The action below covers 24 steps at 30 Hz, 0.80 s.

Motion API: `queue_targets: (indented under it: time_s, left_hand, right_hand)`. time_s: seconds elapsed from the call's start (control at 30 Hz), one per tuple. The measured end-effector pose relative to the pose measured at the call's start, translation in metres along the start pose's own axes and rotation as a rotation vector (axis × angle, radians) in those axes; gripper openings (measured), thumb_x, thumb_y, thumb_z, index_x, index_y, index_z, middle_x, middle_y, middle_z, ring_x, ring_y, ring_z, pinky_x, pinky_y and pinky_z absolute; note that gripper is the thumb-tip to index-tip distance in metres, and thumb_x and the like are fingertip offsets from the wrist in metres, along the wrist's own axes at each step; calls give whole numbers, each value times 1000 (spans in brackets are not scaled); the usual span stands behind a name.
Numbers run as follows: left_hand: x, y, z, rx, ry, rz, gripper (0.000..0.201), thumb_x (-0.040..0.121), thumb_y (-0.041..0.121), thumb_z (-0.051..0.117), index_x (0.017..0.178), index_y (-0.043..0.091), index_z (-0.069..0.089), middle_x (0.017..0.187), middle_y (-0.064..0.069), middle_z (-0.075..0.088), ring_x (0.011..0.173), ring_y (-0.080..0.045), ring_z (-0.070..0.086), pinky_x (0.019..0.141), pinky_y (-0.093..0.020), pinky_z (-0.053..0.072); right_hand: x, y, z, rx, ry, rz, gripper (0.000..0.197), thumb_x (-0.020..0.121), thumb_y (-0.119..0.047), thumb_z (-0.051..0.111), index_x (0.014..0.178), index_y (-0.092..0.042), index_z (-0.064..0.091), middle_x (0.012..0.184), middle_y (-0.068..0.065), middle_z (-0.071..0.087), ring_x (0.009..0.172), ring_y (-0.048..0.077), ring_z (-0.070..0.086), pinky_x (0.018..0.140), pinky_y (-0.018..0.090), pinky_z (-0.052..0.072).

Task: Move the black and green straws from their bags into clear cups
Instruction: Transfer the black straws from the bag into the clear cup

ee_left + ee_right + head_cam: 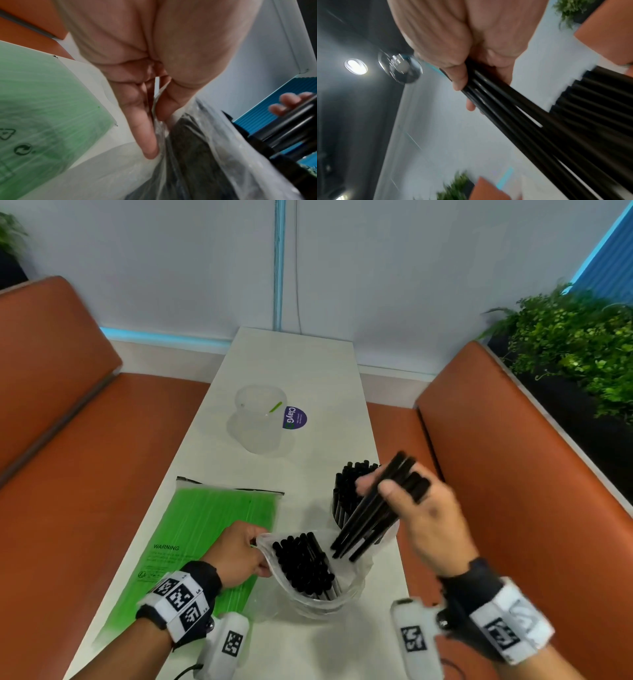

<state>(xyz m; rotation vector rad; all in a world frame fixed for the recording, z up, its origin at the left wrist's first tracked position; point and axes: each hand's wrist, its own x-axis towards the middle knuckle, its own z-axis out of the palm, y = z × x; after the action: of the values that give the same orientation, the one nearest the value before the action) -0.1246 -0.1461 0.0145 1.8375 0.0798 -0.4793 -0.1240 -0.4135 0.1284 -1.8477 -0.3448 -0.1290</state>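
Note:
My right hand (394, 491) grips a bundle of black straws (370, 518) above the table, slanting down toward the open clear bag (308, 601); the same bundle of black straws (513, 111) fills the right wrist view. More black straws (305, 563) stand in that bag. My left hand (239, 556) pinches the bag's left rim (157, 106). Behind the bundle, a clear cup (337, 508) holds several black straws (352, 477). A flat bag of green straws (212, 529) lies at the left. A second clear cup (257, 419) farther back holds one green straw (275, 406).
A purple round sticker (295, 418) lies beside the far cup. Orange bench seats (102, 440) flank the narrow white table (291, 361) on both sides. Green plants (575, 344) stand behind the right bench.

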Motion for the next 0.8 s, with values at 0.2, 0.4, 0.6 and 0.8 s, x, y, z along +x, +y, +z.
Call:
queue_targets:
  time_s: [0.2,0.4,0.6,0.8]
  left_hand:
    - [-1,-2,-2,-70,-14,-25,18,83,-12,60,85,-1,74,84,-9,77,81,-21,75,69,-29,61]
    - [-1,-1,-1,-73,1,-42,18,84,-12,60,83,-1,74,84,-9,77,81,-20,75,70,-30,61]
    - [0,-2,-2,-53,8,-63,21,84,-14,56,84,-2,73,85,-12,77,82,-22,74,74,-34,61]
    - [3,-2,-3,-20,19,-64,21,83,-14,57,81,-1,73,83,-11,77,80,-21,75,73,-34,61]
  right_hand:
    - [29,-52,-69,-49,114,-65,12,95,-28,56,100,-29,67,106,7,74,102,26,70,91,49,54]
    - [35,14,-36,-81,216,46,13,97,-8,53,101,-14,63,98,1,75,96,16,70,90,38,56]
    - [15,82,-2,-134,219,213,17,94,-5,58,99,-14,71,101,-8,71,98,2,65,97,36,50]
    - [21,106,-4,-334,143,261,8,93,-16,62,95,-9,61,102,0,58,89,9,58,79,32,48]
